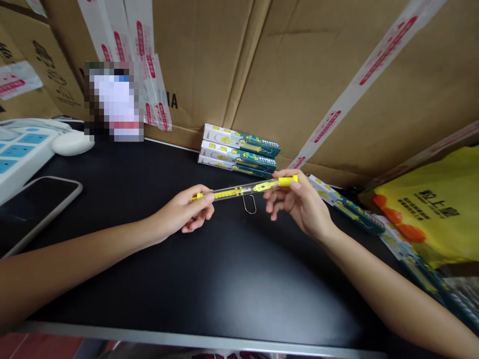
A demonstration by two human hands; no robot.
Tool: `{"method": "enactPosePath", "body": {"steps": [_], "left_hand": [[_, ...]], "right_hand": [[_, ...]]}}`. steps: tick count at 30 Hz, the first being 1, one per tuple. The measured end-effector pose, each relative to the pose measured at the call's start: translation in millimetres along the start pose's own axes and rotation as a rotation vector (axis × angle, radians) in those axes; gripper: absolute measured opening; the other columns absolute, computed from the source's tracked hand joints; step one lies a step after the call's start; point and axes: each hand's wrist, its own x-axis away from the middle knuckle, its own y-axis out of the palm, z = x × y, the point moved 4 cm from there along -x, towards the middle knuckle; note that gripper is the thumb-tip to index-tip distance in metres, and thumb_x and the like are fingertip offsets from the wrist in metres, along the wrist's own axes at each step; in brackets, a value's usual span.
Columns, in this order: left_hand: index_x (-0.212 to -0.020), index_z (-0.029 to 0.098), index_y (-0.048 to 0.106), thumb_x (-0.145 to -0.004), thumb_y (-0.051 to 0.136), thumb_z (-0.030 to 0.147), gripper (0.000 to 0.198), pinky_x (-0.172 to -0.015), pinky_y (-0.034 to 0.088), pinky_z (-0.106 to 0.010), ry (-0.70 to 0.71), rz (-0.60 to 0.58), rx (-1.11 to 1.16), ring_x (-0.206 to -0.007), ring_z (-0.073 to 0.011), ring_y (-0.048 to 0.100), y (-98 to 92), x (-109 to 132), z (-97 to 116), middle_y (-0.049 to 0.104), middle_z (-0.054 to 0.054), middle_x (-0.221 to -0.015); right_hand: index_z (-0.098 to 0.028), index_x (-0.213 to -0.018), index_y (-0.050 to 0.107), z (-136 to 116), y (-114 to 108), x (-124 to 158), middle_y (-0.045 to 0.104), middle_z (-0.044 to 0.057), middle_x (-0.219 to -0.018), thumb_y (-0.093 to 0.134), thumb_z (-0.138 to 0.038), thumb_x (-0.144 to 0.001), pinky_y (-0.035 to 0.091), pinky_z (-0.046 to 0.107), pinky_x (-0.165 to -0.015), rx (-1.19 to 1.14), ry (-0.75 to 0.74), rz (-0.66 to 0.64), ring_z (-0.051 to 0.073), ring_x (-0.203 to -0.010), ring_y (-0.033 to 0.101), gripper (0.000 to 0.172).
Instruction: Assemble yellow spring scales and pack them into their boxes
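Observation:
Above the black tabletop, both hands hold a spring scale [228, 192], a clear tube with yellow parts inside, tilted slightly up to the right. My left hand [194, 207] pinches its left end between thumb and fingers. At the other end, my right hand [301, 202] grips the yellow cap [286, 181] with thumb and forefinger, its other fingers loosely curled. A bent metal wire hook [250, 205] shows just below the middle of the tube; whether it joins the tube I cannot tell.
Several printed boxes [239, 152] are stacked at the back against a large cardboard carton [194, 65]. More boxes [348, 207] lie along the right, beside a yellow bag [422, 204]. On the left are a phone [37, 209], a power strip [26, 149] and a white rounded object [73, 143].

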Motion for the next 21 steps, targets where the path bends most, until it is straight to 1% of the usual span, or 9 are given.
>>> {"method": "enactPosePath", "body": {"steps": [4,8,12,17,21], "left_hand": [[-0.082,0.019,0.043,-0.094,0.048,0.037,0.022,-0.03,0.024,-0.01,-0.007,0.008,0.058,-0.039,-0.0015,0.038,0.9,-0.1,2.2,0.05,0.006,-0.067],[-0.082,0.02,0.042,-0.095,0.044,0.035,0.02,-0.03,0.022,-0.01,-0.009,-0.009,0.071,-0.038,-0.0012,0.036,2.5,0.2,3.4,0.049,0.006,-0.068],[-0.082,0.02,0.041,-0.095,0.044,0.034,0.019,-0.031,0.022,-0.011,-0.005,-0.029,0.061,-0.038,-0.0019,0.034,2.9,0.6,2.2,0.043,0.007,-0.063],[-0.083,0.021,0.041,-0.094,0.045,0.038,0.021,-0.031,0.022,-0.011,0.018,-0.058,0.033,-0.038,-0.0022,0.034,3.8,1.2,0.0,0.042,0.008,-0.062],[-0.084,0.021,0.04,-0.094,0.045,0.039,0.021,-0.032,0.023,-0.011,0.016,-0.07,0.018,-0.039,-0.0023,0.036,4.2,1.5,-0.9,0.043,0.008,-0.064]], "right_hand": [[-0.026,-0.103,0.047,-2.2,-0.9,-0.6,0.064,0.0,-0.079,0.05,-0.049,-0.088,0.051,0.027,-0.043,-0.002,0.003,0.009,0.015,-0.057,0.062,0.028],[-0.024,-0.102,0.051,-4.4,-4.0,-1.1,0.063,0.001,-0.075,0.049,-0.049,-0.09,0.05,0.026,-0.042,0.005,-0.026,-0.006,0.015,-0.055,0.061,0.028],[-0.024,-0.101,0.051,-2.3,-7.1,-1.1,0.064,0.001,-0.076,0.048,-0.051,-0.092,0.049,0.025,-0.043,0.051,-0.027,-0.024,0.014,-0.056,0.06,0.029],[-0.022,-0.101,0.052,-2.7,-2.8,0.8,0.062,0.001,-0.075,0.046,-0.055,-0.092,0.048,0.024,-0.043,0.126,-0.028,-0.038,0.012,-0.054,0.057,0.034],[-0.023,-0.102,0.051,-4.0,2.5,4.1,0.061,0.001,-0.073,0.045,-0.054,-0.093,0.046,0.023,-0.042,0.151,-0.054,-0.025,0.012,-0.053,0.056,0.033]]}}
